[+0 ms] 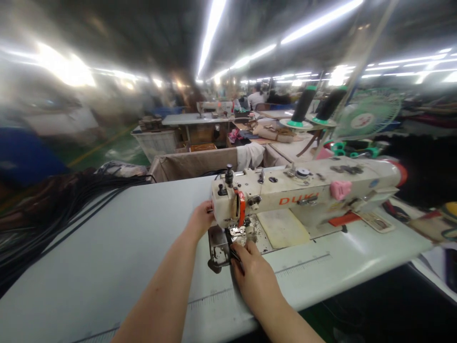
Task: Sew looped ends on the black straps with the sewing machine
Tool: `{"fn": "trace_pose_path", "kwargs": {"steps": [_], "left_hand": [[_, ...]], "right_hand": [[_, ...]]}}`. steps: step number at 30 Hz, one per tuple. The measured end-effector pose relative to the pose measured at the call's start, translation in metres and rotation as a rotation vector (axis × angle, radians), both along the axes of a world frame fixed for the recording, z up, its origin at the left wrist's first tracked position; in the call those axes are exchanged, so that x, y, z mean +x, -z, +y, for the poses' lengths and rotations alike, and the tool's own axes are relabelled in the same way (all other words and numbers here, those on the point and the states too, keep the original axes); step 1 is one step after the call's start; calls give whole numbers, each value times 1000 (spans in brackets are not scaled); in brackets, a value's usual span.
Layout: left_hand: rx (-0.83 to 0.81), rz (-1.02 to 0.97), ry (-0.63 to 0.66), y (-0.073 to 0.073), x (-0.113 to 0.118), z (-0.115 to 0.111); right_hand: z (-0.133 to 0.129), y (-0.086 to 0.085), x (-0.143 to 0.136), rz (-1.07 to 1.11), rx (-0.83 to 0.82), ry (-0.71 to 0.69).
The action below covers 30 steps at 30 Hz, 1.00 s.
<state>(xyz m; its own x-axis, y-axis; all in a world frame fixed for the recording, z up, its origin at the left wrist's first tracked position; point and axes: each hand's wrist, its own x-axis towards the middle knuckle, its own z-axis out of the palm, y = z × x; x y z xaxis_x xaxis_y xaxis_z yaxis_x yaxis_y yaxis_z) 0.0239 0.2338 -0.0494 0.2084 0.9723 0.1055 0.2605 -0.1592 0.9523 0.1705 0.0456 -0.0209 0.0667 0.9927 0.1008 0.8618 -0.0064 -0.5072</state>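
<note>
A cream industrial sewing machine (303,190) with orange lettering stands on a pale grey table (117,238). My left hand (202,219) rests against the left end of the machine head, behind the needle area. My right hand (255,274) lies on the metal needle plate (223,245), fingers pinched on a small dark piece under the presser foot (236,232). What the piece is cannot be made out.
A heap of black straps (53,209) lies at the table's left. Two dark thread cones (303,107) and a green fan (367,116) stand behind the machine. Cloth-lined bins (193,162) and other sewing tables sit further back, with people in the distance.
</note>
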Motion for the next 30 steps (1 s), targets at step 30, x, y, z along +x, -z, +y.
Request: {"fn": "trace_pose_path", "kwargs": {"steps": [30], "left_hand": [[-56,-375,-400,-7,-82,-165]], "right_hand": [[42,6,-54,1195,-495,-179]]}}
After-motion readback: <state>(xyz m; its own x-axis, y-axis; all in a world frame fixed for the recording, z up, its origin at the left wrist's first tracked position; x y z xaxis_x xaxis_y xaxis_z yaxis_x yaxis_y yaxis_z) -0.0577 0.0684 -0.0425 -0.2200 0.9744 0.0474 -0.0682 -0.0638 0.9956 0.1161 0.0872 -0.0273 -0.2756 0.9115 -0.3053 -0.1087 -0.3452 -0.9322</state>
